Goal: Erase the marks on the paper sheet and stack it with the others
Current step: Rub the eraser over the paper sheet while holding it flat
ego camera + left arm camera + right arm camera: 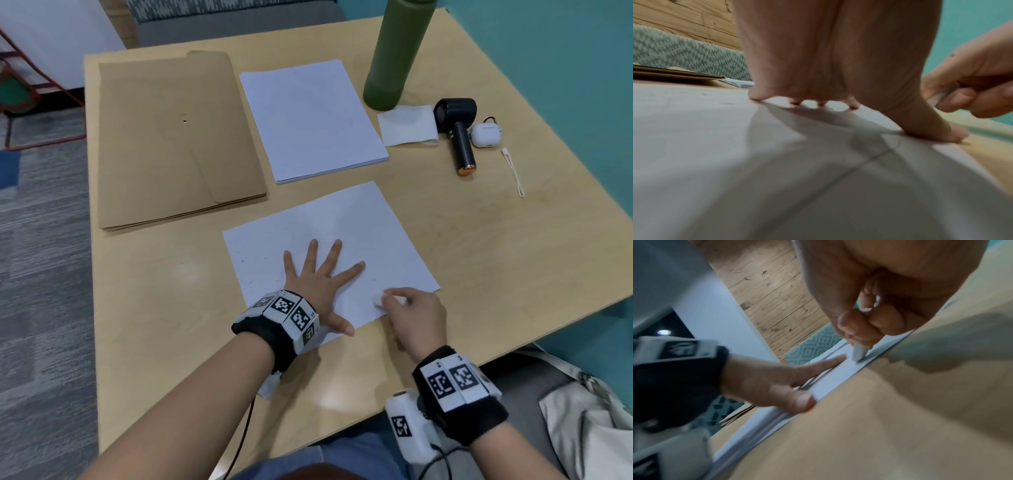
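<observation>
A single white paper sheet [356, 236] lies on the wooden table [154, 308] in front of me, with faint small marks near its left part. My left hand [318, 277] presses flat on it, fingers spread and straight [838, 65]. My right hand [414, 315] pinches a white eraser [377, 300] whose tip touches the sheet near its right front edge [859, 352]. The stack of other white sheets [311, 116] lies further back on the table.
A pile of brown envelopes [171, 137] lies at the left. A green bottle [397, 51], a folded white tissue [407, 125], a black handheld fan [457, 130], a white earbud case [486, 135] and a white strap [513, 171] sit at the back right.
</observation>
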Action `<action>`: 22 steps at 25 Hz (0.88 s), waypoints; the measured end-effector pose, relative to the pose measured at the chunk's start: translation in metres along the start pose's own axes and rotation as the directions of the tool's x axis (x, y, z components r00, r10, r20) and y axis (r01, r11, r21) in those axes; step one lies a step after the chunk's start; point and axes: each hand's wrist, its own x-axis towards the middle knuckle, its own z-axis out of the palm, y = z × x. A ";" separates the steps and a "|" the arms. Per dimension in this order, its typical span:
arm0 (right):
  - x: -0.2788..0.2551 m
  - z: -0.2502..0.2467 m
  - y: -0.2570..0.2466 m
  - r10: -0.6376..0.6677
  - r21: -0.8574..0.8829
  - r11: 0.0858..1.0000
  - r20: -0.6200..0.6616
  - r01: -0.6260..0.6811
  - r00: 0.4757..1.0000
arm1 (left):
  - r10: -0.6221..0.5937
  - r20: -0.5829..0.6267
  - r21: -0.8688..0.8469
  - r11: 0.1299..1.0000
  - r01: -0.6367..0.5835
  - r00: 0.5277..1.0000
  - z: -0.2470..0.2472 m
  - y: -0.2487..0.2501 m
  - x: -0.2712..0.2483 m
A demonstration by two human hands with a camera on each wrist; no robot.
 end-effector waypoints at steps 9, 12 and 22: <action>0.012 -0.002 -0.016 0.043 0.115 0.992 0.042 -0.047 0.998 | -0.001 -0.006 -0.006 1.000 0.001 1.000 0.002 -0.001 0.000; 0.011 0.006 -0.017 0.063 0.171 0.983 0.057 -0.072 0.996 | -0.008 -0.010 -0.006 1.000 0.007 1.000 0.002 0.000 0.001; -0.010 0.013 -0.008 0.085 0.194 0.975 0.146 -0.112 0.986 | 0.027 -0.001 -0.114 0.993 -0.027 1.000 -0.005 -0.006 -0.001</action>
